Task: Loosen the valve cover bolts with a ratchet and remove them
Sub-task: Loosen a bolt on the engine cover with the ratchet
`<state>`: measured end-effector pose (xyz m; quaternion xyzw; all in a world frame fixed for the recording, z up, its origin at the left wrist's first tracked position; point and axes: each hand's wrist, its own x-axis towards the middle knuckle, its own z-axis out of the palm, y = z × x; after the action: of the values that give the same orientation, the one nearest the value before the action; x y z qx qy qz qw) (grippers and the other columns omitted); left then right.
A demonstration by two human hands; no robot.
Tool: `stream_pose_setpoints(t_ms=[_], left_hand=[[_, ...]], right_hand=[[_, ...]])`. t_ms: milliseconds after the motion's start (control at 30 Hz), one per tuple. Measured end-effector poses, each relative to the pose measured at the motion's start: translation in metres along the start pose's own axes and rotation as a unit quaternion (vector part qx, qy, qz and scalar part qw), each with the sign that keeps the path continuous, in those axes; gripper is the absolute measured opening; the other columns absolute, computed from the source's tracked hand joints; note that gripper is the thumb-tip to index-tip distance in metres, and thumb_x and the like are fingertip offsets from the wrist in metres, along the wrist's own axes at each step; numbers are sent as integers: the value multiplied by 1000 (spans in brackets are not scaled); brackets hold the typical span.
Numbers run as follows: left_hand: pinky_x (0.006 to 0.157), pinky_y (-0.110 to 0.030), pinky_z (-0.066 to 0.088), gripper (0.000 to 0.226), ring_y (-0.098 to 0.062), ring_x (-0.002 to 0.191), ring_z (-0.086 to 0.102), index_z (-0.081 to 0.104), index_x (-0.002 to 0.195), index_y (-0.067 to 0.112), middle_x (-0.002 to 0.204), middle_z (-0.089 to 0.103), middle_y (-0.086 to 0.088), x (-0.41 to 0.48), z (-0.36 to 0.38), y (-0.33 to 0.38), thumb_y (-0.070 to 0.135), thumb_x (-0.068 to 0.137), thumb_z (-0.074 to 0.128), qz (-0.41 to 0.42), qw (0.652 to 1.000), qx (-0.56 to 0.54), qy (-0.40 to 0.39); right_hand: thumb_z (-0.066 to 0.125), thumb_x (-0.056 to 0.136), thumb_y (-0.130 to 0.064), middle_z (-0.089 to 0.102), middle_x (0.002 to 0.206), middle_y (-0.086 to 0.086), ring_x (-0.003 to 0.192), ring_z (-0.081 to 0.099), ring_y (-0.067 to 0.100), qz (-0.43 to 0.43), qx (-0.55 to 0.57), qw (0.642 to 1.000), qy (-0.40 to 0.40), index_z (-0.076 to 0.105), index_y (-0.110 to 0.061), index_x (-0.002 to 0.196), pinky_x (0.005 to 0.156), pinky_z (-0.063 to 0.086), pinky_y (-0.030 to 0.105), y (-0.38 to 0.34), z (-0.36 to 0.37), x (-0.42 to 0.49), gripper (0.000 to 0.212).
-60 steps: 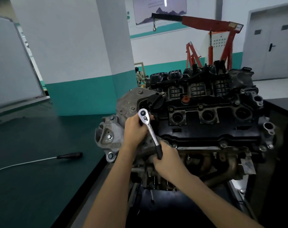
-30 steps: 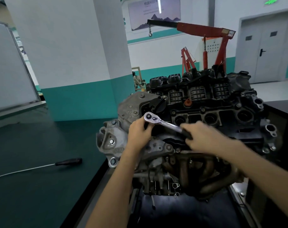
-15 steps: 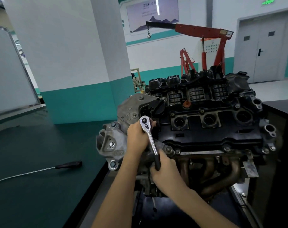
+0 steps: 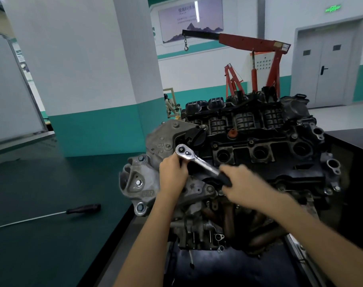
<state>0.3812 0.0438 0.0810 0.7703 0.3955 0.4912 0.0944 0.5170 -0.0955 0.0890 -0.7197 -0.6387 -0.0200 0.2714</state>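
Note:
A black valve cover (image 4: 265,162) tops the engine in front of me. A chrome ratchet (image 4: 199,161) sits with its round head at the cover's near left corner and its handle pointing right and toward me. My left hand (image 4: 173,171) wraps round the ratchet just under the head. My right hand (image 4: 241,183), blurred by motion, grips the black handle end. The bolt under the ratchet head is hidden. Other cover bolts (image 4: 251,141) show along the cover's edges.
A long black-handled tool (image 4: 83,208) lies on the green bench to the left. A grey engine mount bracket (image 4: 139,181) juts out left of my hands. Exhaust manifold pipes (image 4: 259,230) sit below. A red engine crane (image 4: 257,59) stands behind, a pillar at back left.
My right hand has swung the ratchet handle from pointing down toward me to pointing right over the cover, repeating the earlier back-and-forth stroke. My left hand stayed at the head.

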Motion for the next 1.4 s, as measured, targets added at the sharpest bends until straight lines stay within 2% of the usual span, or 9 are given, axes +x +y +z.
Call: stream_pose_setpoints(t_ms=[100, 233, 333, 433, 633, 800, 1000, 1233, 1400], left_hand=[[72, -40, 46, 16, -34, 81, 64, 69, 88, 3, 82, 72, -12, 1, 0, -3, 15, 92, 59, 15, 1000, 5, -8], [68, -33, 43, 25, -24, 75, 65, 68, 81, 9, 77, 71, -4, 2, -1, -3, 32, 91, 67, 24, 1000, -9, -7], [71, -31, 47, 5, -19, 84, 67, 70, 89, 19, 85, 73, 4, 1, -4, -2, 23, 89, 67, 56, 997, -57, -20], [77, -30, 48, 23, -8, 93, 65, 69, 102, 28, 95, 71, 14, 0, -10, -2, 16, 87, 56, 94, 991, -80, -55], [71, -40, 44, 18, -32, 83, 64, 71, 92, 6, 84, 71, -11, -1, -6, 0, 16, 96, 57, 45, 997, -45, -41], [64, -37, 40, 14, -38, 80, 63, 61, 79, -2, 79, 70, -17, 1, 1, -3, 7, 90, 57, 5, 999, -34, -4], [67, -34, 49, 22, -19, 71, 65, 67, 79, 12, 71, 70, -2, 1, 2, -6, 31, 89, 70, 21, 997, -67, 11], [68, -37, 47, 14, -26, 81, 66, 69, 91, 15, 81, 71, -2, 2, -4, -6, 19, 87, 57, 73, 994, -76, -34], [65, -39, 42, 9, -34, 72, 62, 67, 91, 5, 73, 68, -11, -1, -5, 0, 13, 92, 62, 80, 996, -41, -10]], right_hand=[[58, 79, -10, 55, 70, 2, 58, 53, 15, 41, 210, 977, -1, 48, -22, 84, 52, 42, 22, -26, 55, -22, 17], [54, 80, -5, 59, 73, 8, 61, 57, 21, 66, 290, 954, 36, 51, -18, 99, 58, 49, 34, -50, 89, -24, 24], [55, 79, -4, 63, 80, 6, 72, 61, 26, 39, 239, 970, 7, 55, -20, 100, 65, 50, 31, -33, 69, -21, 27], [59, 77, -3, 62, 76, 4, 72, 60, 26, -23, 118, 992, -30, 60, -15, 96, 59, 42, 21, -2, 24, -8, 23], [58, 85, -20, 53, 78, 1, 87, 63, 32, -50, -175, 983, -18, 55, -24, 107, 65, 37, 31, 20, -48, 32, 22], [61, 79, -11, 52, 67, 0, 62, 59, 19, 17, 114, 993, -10, 46, -19, 82, 55, 43, 29, -11, 22, -12, 17], [53, 80, -2, 55, 69, 9, 50, 48, 13, 95, 339, 935, 43, 55, -17, 107, 47, 42, 20, -64, 95, -25, 32], [61, 79, 0, 55, 67, -5, 52, 53, 1, -17, 110, 991, -80, 59, -14, 96, 48, 38, 10, -1, 4, -6, 23], [61, 84, -13, 56, 72, 0, 64, 59, 23, -19, -51, 996, -75, 50, -21, 86, 61, 48, 34, 21, -36, 17, 14]])
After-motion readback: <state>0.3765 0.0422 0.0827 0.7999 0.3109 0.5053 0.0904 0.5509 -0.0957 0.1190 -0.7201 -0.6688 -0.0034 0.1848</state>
